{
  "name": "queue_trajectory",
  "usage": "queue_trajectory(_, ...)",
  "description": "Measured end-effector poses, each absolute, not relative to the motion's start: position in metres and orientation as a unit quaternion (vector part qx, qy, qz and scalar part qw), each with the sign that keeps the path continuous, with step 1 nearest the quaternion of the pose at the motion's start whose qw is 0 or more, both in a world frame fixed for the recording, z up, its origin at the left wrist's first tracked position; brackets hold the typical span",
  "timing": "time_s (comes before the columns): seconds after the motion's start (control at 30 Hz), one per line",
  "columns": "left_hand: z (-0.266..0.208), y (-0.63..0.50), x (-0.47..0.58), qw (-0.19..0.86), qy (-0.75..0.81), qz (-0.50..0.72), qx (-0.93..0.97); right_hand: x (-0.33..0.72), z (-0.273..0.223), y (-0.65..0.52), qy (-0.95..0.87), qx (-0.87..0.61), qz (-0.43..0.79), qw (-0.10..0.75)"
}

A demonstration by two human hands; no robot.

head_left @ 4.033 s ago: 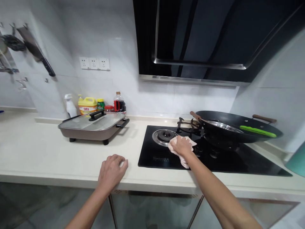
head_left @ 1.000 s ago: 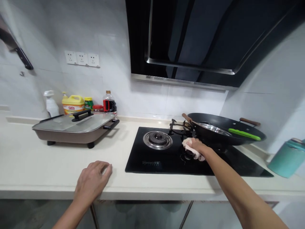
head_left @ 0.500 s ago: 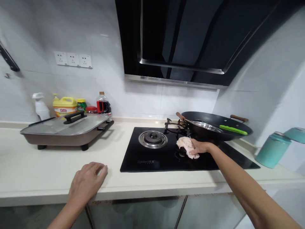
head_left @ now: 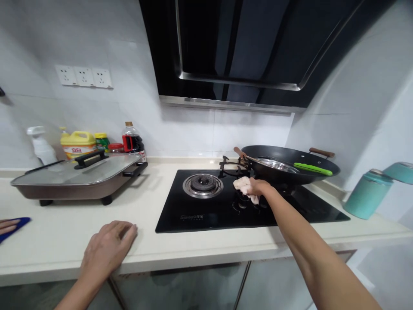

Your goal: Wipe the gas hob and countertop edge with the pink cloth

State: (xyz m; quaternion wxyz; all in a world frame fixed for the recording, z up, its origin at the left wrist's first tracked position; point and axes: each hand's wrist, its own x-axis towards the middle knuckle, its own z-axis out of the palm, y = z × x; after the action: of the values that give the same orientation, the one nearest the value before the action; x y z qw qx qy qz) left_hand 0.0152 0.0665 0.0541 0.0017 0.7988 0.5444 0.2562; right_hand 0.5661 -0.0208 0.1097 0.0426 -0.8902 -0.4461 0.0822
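My right hand (head_left: 256,188) grips a crumpled whitish cloth (head_left: 242,185), pressed on the black glass gas stove (head_left: 193,215) beside its control knobs. Part of the cloth hides under my fingers. Left of it is the bare round burner (head_left: 203,185). Just behind sits a large black wok (head_left: 264,151) with wooden handles, holding a shiny metal piece (head_left: 277,164) and a green-handled utensil (head_left: 312,168). My left hand (head_left: 108,245) rests on the pale countertop (head_left: 142,241) near its front edge, thumb apart from the bent fingers, holding nothing.
A lidded electric pan (head_left: 77,174) stands at the left, before a yellow jug (head_left: 79,144), a spray bottle (head_left: 41,146) and a dark sauce bottle (head_left: 133,140). Another person's hand (head_left: 7,225) with a blue cloth (head_left: 22,222) shows at the left edge. A teal canister (head_left: 368,194) stands right.
My right hand and the cloth have moved back over the stove, towards the wok. Another person's hand with a blue cloth has come in at the left. The view has shifted slightly.
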Motion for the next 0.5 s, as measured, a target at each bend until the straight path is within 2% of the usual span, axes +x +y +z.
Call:
queue_trajectory(0.17, 0.054, 0.066, 0.015, -0.007, 0.547, 0.266, 0.794, 0.576, 0.118, -0.028, -0.415, -0.901, 0.108, 0.06)
queue_trajectory(0.37, 0.055, 0.065, 0.016, -0.007, 0.546, 0.253, 0.798, 0.594, 0.118, -0.055, -0.393, -0.898, 0.148, 0.131)
queue_trajectory(0.5, 0.057, 0.062, 0.016, -0.005, 0.542, 0.258, 0.8, 0.598, 0.113, -0.072, -0.38, -0.899, 0.125, 0.18)
